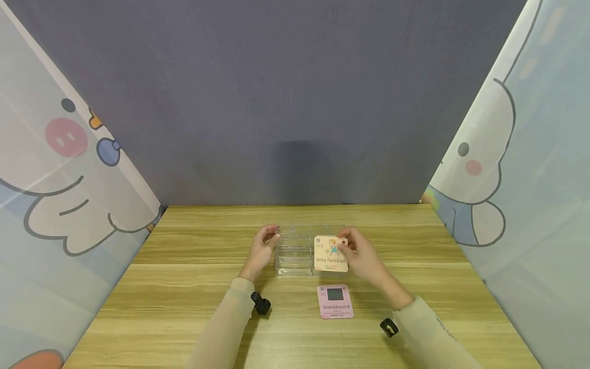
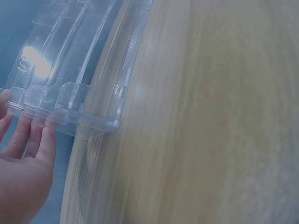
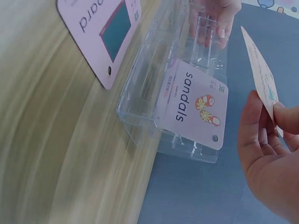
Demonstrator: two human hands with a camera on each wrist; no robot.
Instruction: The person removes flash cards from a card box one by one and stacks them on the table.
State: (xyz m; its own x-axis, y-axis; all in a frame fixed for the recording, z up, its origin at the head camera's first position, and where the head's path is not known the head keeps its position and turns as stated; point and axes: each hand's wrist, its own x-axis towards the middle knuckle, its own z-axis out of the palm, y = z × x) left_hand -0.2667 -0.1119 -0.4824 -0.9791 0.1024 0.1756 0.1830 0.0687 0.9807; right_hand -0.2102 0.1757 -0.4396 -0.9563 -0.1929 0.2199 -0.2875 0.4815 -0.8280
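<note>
Right hand (image 1: 364,256) pinching football card (image 1: 329,254) by its upper right corner, before the right half of the clear rack (image 1: 294,251). Left hand (image 1: 261,252) gripping the rack's left end. Right wrist view is revealing sandals card (image 3: 194,105) in the rack; head view's football card is blocking it. Blackboard card (image 1: 335,302) lying nearer, on the table (image 1: 184,307); right wrist view is cropping its lettering.

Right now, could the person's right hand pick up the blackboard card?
Probably not straight away: the right hand pinches the play football card. Otherwise the way looks free, since the blackboard card lies uncovered on the table.
</note>
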